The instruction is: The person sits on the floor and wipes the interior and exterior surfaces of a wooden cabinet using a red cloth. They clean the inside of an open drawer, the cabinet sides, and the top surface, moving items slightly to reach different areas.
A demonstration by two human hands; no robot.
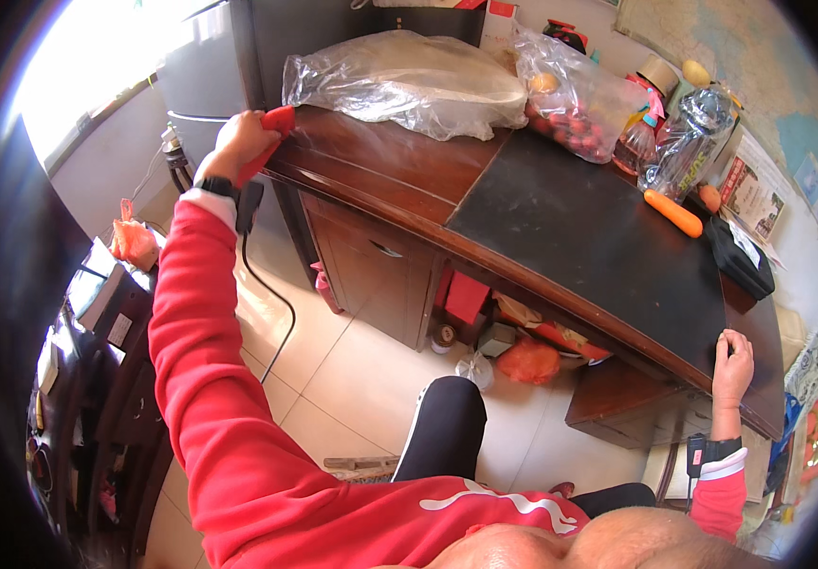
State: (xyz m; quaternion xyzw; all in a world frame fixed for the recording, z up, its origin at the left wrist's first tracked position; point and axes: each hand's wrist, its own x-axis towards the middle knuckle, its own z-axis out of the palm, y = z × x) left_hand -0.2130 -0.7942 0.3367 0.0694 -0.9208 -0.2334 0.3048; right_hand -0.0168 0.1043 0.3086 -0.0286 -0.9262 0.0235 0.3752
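Observation:
At the far left corner of the wooden desk [376,156], my left hand [238,147] is closed on a red cloth [279,120]. Part of the cloth lies against the desktop's edge and part hangs below it. My right hand [732,368] rests at the desk's near right edge, beside the black desk mat [579,223]. Its fingers are partly bent, with a gap at the thumb, and nothing shows in them. Each wrist wears a dark strap; a black cable hangs from the left one.
Along the back lie a large clear plastic bag [409,81], a bag of red fruit [575,119], a spray bottle [638,137], an orange carrot-shaped thing [672,213] and a black case [743,261]. Bags sit under the desk. A dark shelf [110,379] stands at left.

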